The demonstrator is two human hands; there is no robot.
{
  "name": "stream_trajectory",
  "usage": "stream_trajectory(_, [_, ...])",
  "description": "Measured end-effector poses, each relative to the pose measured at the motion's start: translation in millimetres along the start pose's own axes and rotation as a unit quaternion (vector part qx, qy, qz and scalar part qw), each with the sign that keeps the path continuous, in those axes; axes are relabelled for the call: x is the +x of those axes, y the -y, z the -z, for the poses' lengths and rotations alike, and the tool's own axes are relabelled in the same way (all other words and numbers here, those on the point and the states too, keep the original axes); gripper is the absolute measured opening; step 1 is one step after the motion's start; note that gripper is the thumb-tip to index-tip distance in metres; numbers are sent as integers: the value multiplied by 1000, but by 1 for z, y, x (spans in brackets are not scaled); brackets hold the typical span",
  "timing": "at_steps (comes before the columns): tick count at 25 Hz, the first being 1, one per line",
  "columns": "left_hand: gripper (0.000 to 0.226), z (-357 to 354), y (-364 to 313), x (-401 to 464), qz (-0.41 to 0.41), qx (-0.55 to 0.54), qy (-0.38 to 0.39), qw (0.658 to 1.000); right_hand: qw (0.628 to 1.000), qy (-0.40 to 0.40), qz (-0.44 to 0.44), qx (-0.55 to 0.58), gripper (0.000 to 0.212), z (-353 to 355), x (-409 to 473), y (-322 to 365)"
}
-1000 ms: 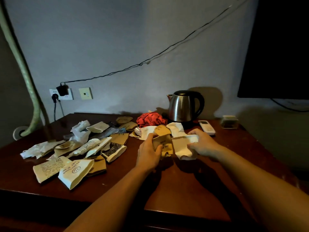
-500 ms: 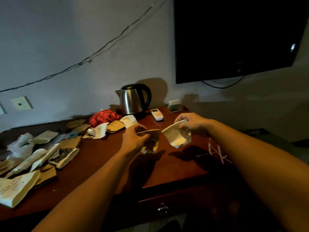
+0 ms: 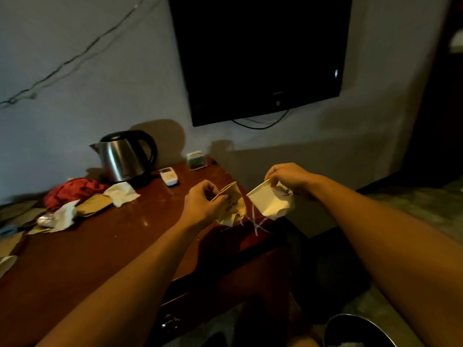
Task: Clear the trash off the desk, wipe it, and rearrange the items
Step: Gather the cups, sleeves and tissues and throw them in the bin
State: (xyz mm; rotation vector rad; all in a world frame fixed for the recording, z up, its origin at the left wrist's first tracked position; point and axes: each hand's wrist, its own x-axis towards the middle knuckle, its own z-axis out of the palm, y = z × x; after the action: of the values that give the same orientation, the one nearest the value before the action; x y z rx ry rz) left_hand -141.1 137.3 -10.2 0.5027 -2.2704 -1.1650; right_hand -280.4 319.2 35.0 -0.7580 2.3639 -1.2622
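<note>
Right hand, pinching a crumpled white paper cup right of centre frame beyond the tabletop edge; left hand grips brown paper scraps; dark bin rim lies lower right, nearer the right hand.

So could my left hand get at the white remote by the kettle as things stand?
Probably not yet: the left hand already grips a brown paper bag, though the desk toward the remote looks unobstructed.
</note>
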Motion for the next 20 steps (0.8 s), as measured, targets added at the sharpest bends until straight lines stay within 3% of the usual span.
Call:
stream_trajectory(6, [10,-81,-33,-1,-34,9,69,997,997,-39,-67,-8,23,60,-26,-60])
stream_trajectory(9, [9,-119,-48,-8,-47,19,102,993,995,-42,-90,-33,12,80,-38,-90])
stream_trajectory(16, [11,-203,-68,-35,-66,41,123,989,968,38,-195,-152,9,106,-70,-174])
stream_trajectory(20, [9,-241,-58,-52,-81,70,126,986,955,38,-210,-206,9,98,-84,-230])
